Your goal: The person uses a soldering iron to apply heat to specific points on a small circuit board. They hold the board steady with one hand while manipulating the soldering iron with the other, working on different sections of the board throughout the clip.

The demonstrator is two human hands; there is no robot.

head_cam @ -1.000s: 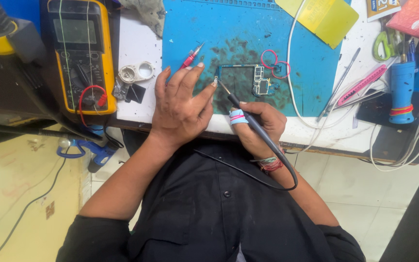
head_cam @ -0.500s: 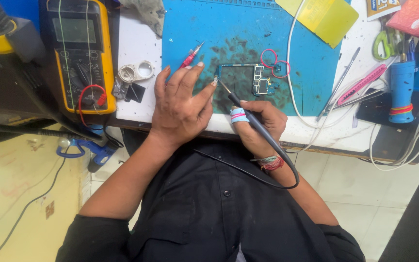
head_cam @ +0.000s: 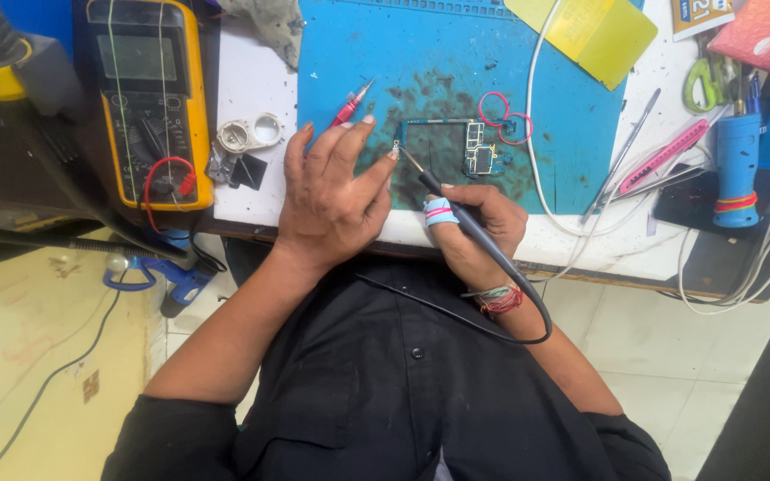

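Below, a stained blue mat is covering the white bench; the right hand is gripping a soldering iron on the circuit board, while the left hand is lying open, steadying it.

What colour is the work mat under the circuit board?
Blue, with dark smudges around the circuit board; the mat shows in the head view.

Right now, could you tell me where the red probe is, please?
In the head view the red probe lies on the blue mat, just beyond the left hand, right of the white rings.
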